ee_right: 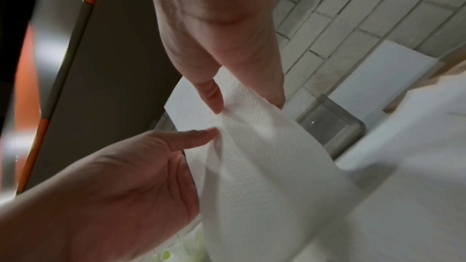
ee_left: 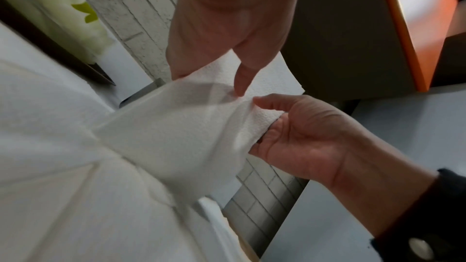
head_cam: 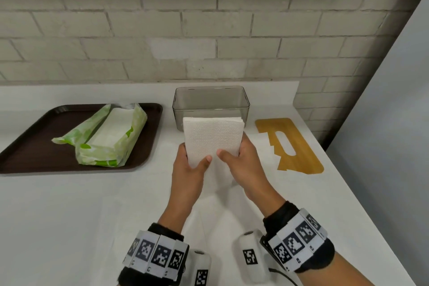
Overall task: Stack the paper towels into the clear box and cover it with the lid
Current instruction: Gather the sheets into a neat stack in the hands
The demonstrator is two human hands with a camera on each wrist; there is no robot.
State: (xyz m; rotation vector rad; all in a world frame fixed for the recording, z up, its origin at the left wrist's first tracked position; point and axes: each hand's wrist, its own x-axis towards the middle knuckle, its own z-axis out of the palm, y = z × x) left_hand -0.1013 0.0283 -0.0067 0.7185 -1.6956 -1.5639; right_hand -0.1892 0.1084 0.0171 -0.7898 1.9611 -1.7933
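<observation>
paper towels [head_cam: 213,138]: one loose stack of white embossed sheets, held above the counter [head_cam: 69,204] just in front of the clear box [head_cam: 210,104], left hand [head_cam: 189,169] and right hand [head_cam: 243,165] each curled round a near corner, thumbs on top. likely light, soft and floppy, sheets prone to fanning or sliding, so best gripped at both sides with fingers underneath. count: one clear box, empty; one wooden lid [head_cam: 290,144] right of the box; one opened green wrapper [head_cam: 104,137] with more towels on one brown tray [head_cam: 27,153] left of the box.

Embossed paper towels [head_cam: 212,139] (clear plastic box [head_cam: 210,102]).
</observation>
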